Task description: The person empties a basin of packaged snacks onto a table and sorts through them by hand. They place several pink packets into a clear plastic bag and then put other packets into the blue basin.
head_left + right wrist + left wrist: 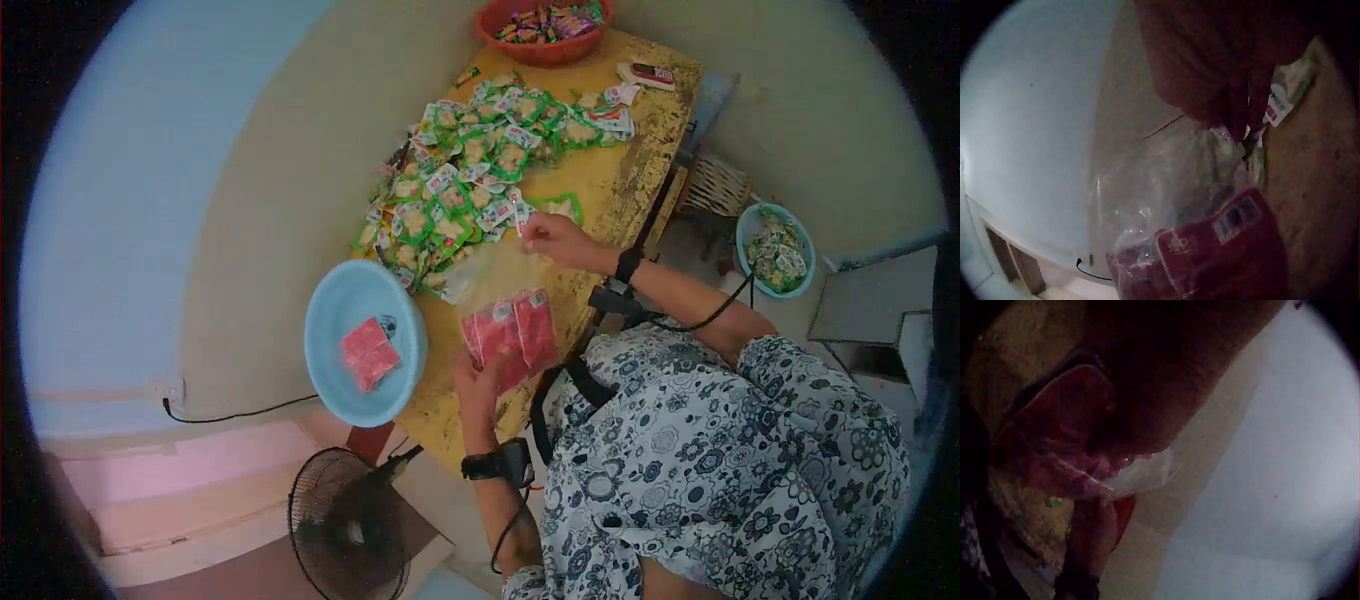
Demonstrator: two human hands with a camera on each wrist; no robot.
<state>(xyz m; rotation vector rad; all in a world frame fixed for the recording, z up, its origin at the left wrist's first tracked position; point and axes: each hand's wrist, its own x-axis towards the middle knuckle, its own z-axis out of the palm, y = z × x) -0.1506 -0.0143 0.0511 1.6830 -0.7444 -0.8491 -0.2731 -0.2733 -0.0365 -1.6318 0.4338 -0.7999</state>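
In the head view, my left hand [482, 385] grips the lower part of a clear plastic bag [465, 275] that has several red packets [512, 330] in it. The left wrist view is dark, with the bag and red packets [1066, 425] beside the hand. Above the bag's upper end, my right hand [560, 240] pinches a small white-and-red snack packet [520, 213] at its fingertips. In the right wrist view the curled fingers [1235, 100] hide most of that packet. Near that hand a green-edged snack packet [565, 207] lies on the yellow table [600, 180].
A heap of green-and-white snack packets [470, 165] covers the table's far left. A light-blue basin [318, 330] with red packets stands left. A red basin [545, 52] of wrapped sweets is at the back. A fan [345, 525] stands front left; another blue basin [808, 255] is right.
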